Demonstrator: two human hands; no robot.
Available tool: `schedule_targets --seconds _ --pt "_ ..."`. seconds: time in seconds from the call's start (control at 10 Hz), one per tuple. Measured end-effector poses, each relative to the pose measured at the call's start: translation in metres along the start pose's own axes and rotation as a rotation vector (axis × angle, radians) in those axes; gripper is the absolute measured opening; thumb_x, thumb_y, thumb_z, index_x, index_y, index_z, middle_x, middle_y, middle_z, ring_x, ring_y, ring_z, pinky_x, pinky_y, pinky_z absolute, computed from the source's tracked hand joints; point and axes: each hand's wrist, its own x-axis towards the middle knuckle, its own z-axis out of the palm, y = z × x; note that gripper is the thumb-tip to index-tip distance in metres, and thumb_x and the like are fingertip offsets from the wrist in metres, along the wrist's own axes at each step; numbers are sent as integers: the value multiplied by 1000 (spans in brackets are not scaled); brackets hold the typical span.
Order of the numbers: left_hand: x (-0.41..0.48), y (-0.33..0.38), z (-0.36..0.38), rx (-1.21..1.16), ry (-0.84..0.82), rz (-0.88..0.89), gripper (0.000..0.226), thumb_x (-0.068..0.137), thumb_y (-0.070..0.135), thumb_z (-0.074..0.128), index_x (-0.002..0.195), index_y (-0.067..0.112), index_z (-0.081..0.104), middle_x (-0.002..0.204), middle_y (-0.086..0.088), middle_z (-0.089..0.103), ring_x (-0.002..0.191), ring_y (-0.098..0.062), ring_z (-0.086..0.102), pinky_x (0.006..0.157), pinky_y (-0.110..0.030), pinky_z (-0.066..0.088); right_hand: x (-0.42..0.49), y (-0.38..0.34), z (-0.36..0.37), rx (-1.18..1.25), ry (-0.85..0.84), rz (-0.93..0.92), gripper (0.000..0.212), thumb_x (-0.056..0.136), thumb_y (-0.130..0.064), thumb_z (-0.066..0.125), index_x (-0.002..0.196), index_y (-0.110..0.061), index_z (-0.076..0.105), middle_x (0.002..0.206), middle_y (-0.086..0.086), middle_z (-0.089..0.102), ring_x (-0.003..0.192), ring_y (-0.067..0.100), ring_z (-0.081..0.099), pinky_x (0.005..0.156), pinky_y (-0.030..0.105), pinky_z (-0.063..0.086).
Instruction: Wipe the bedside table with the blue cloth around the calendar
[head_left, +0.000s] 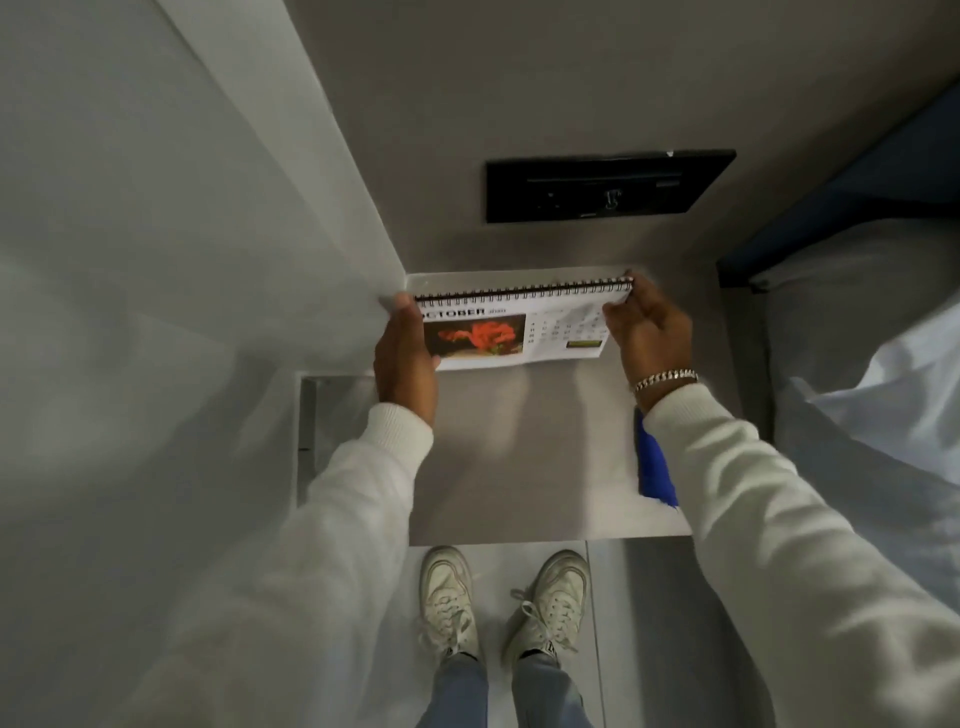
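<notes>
A spiral-bound desk calendar (519, 325), open at October with a red flower picture, stands at the back of the grey bedside table (524, 467). My left hand (405, 358) grips its left end and my right hand (647, 327) grips its right end near the wire binding. The blue cloth (653, 462) lies on the table's right side, partly hidden under my right sleeve. Neither hand touches the cloth.
A black switch panel (608, 189) is set in the wall behind the table. A white wall closes the left side. A bed with white bedding (872, 374) stands at the right. My white shoes (498, 603) stand on the floor at the table's front edge.
</notes>
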Motion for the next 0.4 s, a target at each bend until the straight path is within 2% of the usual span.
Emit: schedule_targets --seconds 0.1,0.2,0.3,0.4 --pt "20 9 11 45 14 20 30 98 53 35 96 35 60 99 11 64 95 -8 63 98 -40 51 14 -2 10 -6 -8 5 50 81 12 54 129 -2 54 129 16 62 115 25 60 103 41 48" --pt "35 10 13 94 -4 84 27 97 55 33 96 40 55 107 10 63 90 0 58 103 -44 49 23 6 13 -33 -3 4 54 80 15 53 132 0 50 133 16 60 119 25 58 103 40 48" --pt "43 16 13 160 0 86 22 96 54 35 100 44 54 132 -1 60 112 -15 57 109 -49 42 20 4 16 -63 -21 -5 57 81 16 53 135 -2 46 137 15 56 124 24 55 104 40 48" --pt "42 14 10 190 15 129 39 94 53 39 116 29 61 132 -4 61 123 -22 56 111 -41 42 16 -4 13 -62 -7 -40 62 83 13 55 141 -6 39 147 12 45 133 22 46 111 42 41"
